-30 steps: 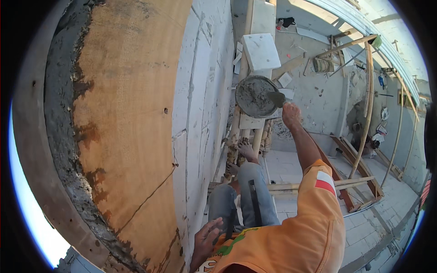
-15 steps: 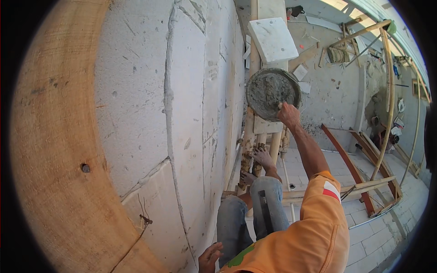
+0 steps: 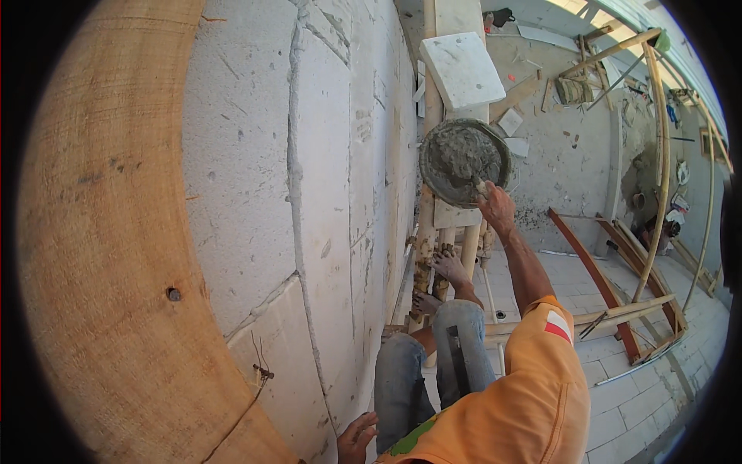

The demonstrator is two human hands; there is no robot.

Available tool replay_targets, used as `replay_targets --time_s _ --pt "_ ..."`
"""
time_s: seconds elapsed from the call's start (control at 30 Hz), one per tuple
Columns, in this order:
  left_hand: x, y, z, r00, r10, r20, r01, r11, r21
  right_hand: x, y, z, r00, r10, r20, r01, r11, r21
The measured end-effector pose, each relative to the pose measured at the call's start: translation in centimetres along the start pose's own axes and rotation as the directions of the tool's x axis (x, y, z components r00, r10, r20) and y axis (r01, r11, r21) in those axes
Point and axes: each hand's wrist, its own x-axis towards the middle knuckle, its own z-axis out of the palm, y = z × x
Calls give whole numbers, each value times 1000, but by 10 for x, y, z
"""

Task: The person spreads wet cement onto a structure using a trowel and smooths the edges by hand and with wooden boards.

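Note:
A round dark bucket [image 3: 426, 172] holds wet grey mortar [image 3: 456, 151] and rests on planks and bamboo poles ahead of me. My right hand [image 3: 497, 209] is closed around the short handle of a trowel [image 3: 481, 189] at the bucket's near right edge. The trowel's blade is sunk in the mortar and hidden. Low in the view, my left hand [image 3: 357, 439] hangs beside the pale block wall [image 3: 321, 224], fingers loosely bent and apart, with nothing visible in it. Just beyond the bucket lies a white block [image 3: 464, 69].
A wooden board [image 3: 108, 232] with a nail runs along the left. My bare feet [image 3: 448, 267] stand on narrow bamboo poles [image 3: 425, 240] high above a tiled floor [image 3: 618, 402]. Wooden frames [image 3: 595, 271] and bamboo poles stand at right, near another person [image 3: 666, 230].
My right hand has shifted slightly down and right, and more of the trowel handle shows. The mortar's surface is stirred into a new shape. My left hand stays low by the wall.

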Motion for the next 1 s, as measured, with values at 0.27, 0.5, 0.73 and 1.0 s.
replay_targets --time_s 0.27,0.5,0.73,1.0 --pt "-19 1 -14 997 59 53 -56 996 -63 -40 -28 -88 997 -64 -46 64 998 2" --pt "-63 70 -12 970 198 138 -186 978 -96 -99 -96 -261 988 -150 28 150 988 -17" --pt "-131 183 -12 828 479 289 -410 871 -270 -146 -242 -509 914 -377 149 401 894 -198" --pt "-170 311 7 505 861 62 -624 414 -663 -166 -470 -726 840 -473 267 514 851 -109"
